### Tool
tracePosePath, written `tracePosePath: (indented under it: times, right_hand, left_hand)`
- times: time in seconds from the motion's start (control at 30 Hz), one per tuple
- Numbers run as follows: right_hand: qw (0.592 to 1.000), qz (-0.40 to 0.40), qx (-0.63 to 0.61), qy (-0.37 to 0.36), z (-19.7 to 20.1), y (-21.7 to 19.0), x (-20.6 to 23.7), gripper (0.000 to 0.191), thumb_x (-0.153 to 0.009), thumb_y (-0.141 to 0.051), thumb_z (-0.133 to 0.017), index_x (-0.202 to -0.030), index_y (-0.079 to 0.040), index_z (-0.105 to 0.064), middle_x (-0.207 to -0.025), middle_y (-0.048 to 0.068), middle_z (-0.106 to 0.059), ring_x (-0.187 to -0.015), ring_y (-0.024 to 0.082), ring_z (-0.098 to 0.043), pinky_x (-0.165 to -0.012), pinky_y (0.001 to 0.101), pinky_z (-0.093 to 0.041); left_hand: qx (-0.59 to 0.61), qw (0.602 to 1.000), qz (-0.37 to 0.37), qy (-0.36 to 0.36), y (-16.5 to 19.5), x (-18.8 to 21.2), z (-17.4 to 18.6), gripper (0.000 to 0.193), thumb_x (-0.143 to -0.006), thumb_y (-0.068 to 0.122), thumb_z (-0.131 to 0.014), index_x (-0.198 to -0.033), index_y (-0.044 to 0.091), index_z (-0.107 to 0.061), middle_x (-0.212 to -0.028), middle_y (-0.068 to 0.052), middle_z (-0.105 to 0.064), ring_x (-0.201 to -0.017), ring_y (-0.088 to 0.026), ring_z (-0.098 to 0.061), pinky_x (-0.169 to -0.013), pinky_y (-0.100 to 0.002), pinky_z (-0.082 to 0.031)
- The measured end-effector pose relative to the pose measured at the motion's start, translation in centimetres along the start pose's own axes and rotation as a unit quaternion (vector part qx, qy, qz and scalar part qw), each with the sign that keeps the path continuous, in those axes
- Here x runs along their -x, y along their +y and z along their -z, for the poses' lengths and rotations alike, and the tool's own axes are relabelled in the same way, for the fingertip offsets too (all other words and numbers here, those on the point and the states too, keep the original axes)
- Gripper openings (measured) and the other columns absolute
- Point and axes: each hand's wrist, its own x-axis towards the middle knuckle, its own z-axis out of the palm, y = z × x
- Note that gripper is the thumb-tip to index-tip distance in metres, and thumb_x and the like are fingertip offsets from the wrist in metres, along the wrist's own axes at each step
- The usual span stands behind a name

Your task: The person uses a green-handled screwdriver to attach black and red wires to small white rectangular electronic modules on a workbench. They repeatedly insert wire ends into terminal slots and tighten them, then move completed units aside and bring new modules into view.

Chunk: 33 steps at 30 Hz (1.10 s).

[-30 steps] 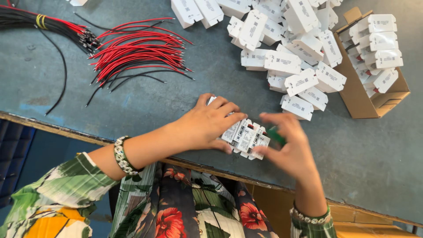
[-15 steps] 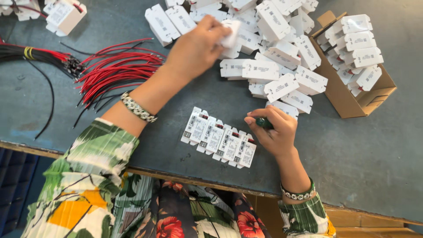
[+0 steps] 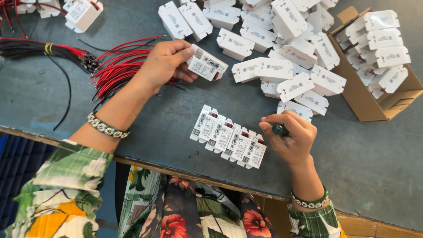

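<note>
My left hand (image 3: 164, 61) grips a white plastic module (image 3: 206, 65) and holds it just above the grey table, left of the big pile. A row of several white modules with red tabs (image 3: 229, 137) lies side by side near the table's front edge. My right hand (image 3: 291, 137) rests at the right end of that row, closed around a dark green tool handle (image 3: 278, 129); the tool's tip is hidden.
A heap of white modules (image 3: 282, 53) covers the far middle of the table (image 3: 167, 123). A cardboard box (image 3: 374, 99) with more modules stands at the right. Red wires (image 3: 116, 66) and a black wire bundle (image 3: 39, 49) lie at the left.
My left hand reached up to the pile, took one white module and drew it back down and left. My right hand stayed by the row with the green tool.
</note>
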Motion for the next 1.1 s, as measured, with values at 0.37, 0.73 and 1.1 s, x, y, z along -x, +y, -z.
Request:
tracePosePath:
  times: [0.37, 0.73, 1.1]
  right_hand:
    - [0.999, -0.002, -0.003, -0.033, -0.7, -0.3, 0.1, 0.015, -0.090, -0.013, -0.085, -0.092, -0.004, -0.073, -0.068, 0.002, -0.059, -0.056, 0.009, -0.050, -0.052, 0.0263, -0.036]
    - [0.999, -0.016, -0.001, -0.038, -0.1, 0.0, 0.2, 0.014, -0.094, -0.011, -0.084, -0.097, -0.004, -0.072, -0.074, 0.003, -0.061, -0.063, 0.011, -0.054, -0.054, 0.0236, -0.039]
    - [0.963, 0.035, -0.019, -0.267, 0.7, -3.3, -2.0, 0.083, -0.058, -0.055, -0.089, -0.122, -0.008, -0.066, -0.093, 0.008, -0.055, -0.075, 0.020, -0.060, -0.061, 0.0328, -0.050]
  left_hand:
    - [-0.055, 0.993, 0.082, 0.064, -2.8, 16.3, -3.2, 0.043, -0.097, 0.006, -0.053, -0.139, 0.008, -0.042, -0.107, -0.011, -0.069, -0.073, -0.021, -0.077, -0.061, -0.033, -0.064]
    - [-0.521, 0.842, -0.136, 0.013, 2.4, 14.8, -2.3, 0.067, -0.080, 0.041, -0.080, -0.137, 0.018, -0.053, -0.111, -0.010, -0.067, -0.102, -0.031, -0.067, -0.082, -0.044, -0.053]
    - [-0.522, 0.782, -0.322, -0.108, -0.1, 10.2, -7.2, 0.101, -0.053, 0.064, -0.085, -0.138, 0.017, -0.057, -0.129, -0.011, -0.059, -0.125, -0.032, -0.052, -0.103, -0.055, -0.038]
